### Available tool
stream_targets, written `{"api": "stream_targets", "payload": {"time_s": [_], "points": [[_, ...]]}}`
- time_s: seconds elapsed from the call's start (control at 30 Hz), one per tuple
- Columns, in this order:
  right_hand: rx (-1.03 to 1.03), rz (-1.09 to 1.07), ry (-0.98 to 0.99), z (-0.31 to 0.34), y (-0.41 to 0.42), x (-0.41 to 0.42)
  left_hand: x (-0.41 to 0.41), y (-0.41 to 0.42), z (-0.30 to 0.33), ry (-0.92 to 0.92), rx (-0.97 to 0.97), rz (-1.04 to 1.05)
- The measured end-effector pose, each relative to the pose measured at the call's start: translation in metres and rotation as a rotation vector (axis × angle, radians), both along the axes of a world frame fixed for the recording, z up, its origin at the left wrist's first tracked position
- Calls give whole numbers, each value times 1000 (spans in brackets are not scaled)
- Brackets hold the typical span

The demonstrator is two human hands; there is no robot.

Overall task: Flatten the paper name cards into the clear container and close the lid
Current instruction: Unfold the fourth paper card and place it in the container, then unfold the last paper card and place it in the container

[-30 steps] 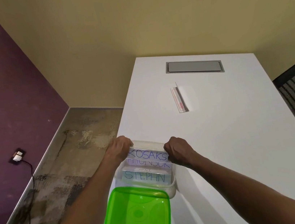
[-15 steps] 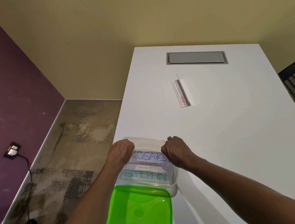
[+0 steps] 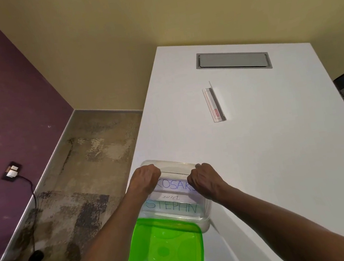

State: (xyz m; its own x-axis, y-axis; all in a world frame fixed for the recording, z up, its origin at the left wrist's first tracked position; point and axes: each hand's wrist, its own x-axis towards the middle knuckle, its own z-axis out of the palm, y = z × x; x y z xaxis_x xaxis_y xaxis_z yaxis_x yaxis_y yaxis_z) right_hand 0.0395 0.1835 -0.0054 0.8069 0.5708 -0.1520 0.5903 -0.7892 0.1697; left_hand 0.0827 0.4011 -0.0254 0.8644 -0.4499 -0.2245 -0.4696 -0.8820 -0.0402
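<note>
right now the fingers of both hands are curled down into the clear container [image 3: 178, 214], pressing on the paper name cards [image 3: 172, 199] inside it. the left hand [image 3: 146, 179] is at the far left part of the box and the right hand [image 3: 204, 180] is at the far right part. the fingertips are tucked under the knuckles, so i cannot tell if they pinch a card or just push flat on it. they look closed like loose fists.

the cards lie in a pile in the box. the top one by the hands says "kosak" in blue, with its end hidden by the right hand. a small strip below it has tiny writing, and the near card says "stephn". they look mostly flat, but the far card is under the hands, so i think the pressing job is not quite over.

the box sits at the near left edge of the white table [image 3: 270, 160]. the green lid [image 3: 164, 253] lies just in front of it, on the near side, touching or a bit under the box rim. it is not on the box yet. so the lid step is left to do.

farther away on the table, well apart from the box, lies one more folded white card thing [image 3: 214, 104] with a red mark. it may be a name card too, but i cannot tell. if it is, it needs to go in the box before the lid goes on.
</note>
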Motion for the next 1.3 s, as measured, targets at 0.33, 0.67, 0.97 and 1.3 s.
{"api": "stream_targets", "payload": {"time_s": [0.33, 0.67, 0.97, 1.3], "points": [[129, -72, 28, -8, 3, 3, 7, 4, -13, -46, 36, 0], [58, -130, 9, -14, 6, 1, -1, -3, -8, -106, -39, 146], [236, -174, -93, 14, 3, -2, 3, -16, 32, -99, -137, 80], [372, -357, -245, 46, -39, -6, 18, -49, 54, -253, -291, 210]]}}
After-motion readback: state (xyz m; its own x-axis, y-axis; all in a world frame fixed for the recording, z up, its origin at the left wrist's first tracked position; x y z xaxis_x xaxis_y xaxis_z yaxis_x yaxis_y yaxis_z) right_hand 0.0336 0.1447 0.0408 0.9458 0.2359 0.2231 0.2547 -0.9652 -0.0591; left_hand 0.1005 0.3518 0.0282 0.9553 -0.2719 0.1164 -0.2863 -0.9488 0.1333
